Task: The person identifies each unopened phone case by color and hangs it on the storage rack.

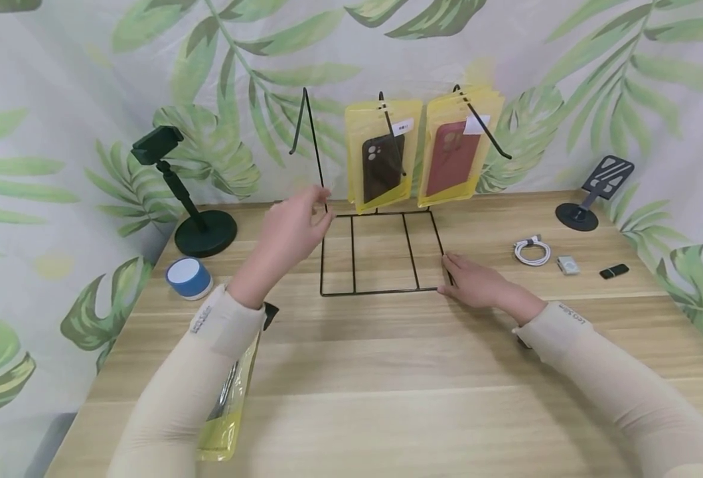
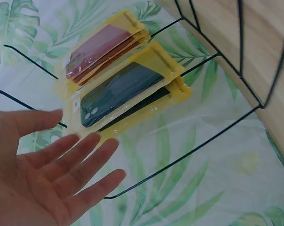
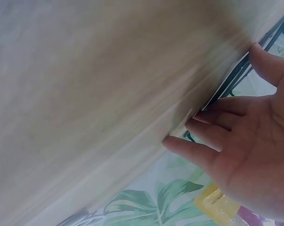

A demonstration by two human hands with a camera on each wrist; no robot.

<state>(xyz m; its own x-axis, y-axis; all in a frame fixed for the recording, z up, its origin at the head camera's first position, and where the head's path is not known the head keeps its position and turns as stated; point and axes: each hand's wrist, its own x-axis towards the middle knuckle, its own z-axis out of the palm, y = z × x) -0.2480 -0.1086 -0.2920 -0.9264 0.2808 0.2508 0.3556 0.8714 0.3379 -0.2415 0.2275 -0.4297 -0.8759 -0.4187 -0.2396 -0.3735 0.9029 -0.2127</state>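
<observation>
A black wire rack [image 1: 381,292] stands on the table, with three hooked arms rising at its back. My left hand [image 1: 297,219] is raised by the rack's left arm, its fingers spread and the palm bare in the left wrist view. On the middle arm hang yellow-edged pouches with a dark phone case [image 1: 382,169]. The right arm carries similar pouches, the front one with a red phone case [image 1: 451,159]. At the base's front right corner, my right hand [image 1: 473,282] touches the wire with thumb and fairly straight fingertips.
Another yellow pouch [image 1: 222,431] lies under my left forearm. To the left are a black phone stand [image 1: 204,232] and a blue-and-white round item [image 1: 188,277]. A coiled white cable [image 1: 532,251], two small items and another phone stand [image 1: 577,216] sit to the right.
</observation>
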